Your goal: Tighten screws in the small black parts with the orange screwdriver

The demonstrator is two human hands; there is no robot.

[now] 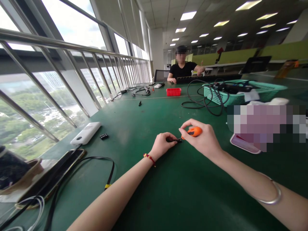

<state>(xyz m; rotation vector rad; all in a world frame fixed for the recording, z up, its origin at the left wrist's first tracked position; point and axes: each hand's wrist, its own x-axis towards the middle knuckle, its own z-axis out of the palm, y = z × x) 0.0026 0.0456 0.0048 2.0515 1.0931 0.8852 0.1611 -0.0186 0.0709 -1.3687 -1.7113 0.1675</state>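
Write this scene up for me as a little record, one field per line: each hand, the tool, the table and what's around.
Left hand: holding a small dark piece low over the table
Right hand: gripping an orange-handled screwdriver
Tool tip: at the dark piece; exact contact unclear
Table: green
Left side: white device, small black block, phone
Farther off: red bin, teal basket
Opposite: seated person in black
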